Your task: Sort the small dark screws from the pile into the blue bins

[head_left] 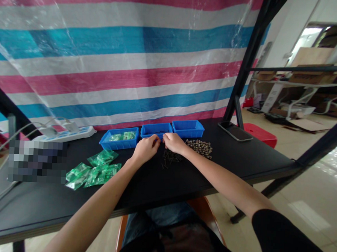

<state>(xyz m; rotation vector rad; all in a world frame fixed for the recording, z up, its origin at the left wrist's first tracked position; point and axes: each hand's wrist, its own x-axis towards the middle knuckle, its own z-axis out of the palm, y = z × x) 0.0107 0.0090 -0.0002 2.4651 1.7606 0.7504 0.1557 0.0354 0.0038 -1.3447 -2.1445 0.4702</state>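
Note:
My left hand (147, 149) and my right hand (173, 142) meet just in front of the middle blue bin (156, 127). Both have their fingers pinched together; whatever sits between the fingertips is too small to make out. Dark thin screws (171, 158) lie loose on the black table beneath and beside my right hand. A heap of small brassy metal pieces (201, 148) is right of them, partly hidden by my right forearm. Some dark small pieces show inside the middle bin.
Left of my hands is a blue bin (119, 137) holding green packets, with more green plastic packets (94, 171) on the table (151, 189). Another blue bin (188, 128) stands right. A phone (235, 131) lies near the right end; a power strip (69, 133) is back left.

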